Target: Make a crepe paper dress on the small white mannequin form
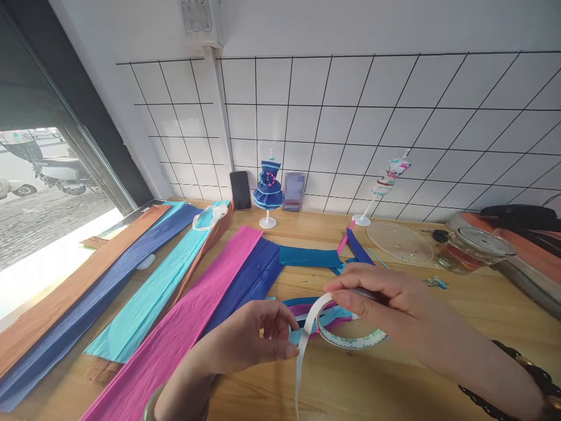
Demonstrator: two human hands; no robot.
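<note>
My right hand grips a roll of white double-sided tape at its upper edge, with green lettering visible inside the ring. A white length of tape curves off the roll and hangs down just past my left fingertips. My left hand is closed, thumb against fingers, on the end of a light-blue crepe paper strip; the tape crosses in front of it. Behind the roll lie magenta, blue and turquoise paper strips, partly covered by the roll and my right hand.
Long crepe sheets, orange, turquoise, magenta and blue, cover the left. At the back stand a phone, a dress form in blue and another form. Right: a glass jar and small scissors.
</note>
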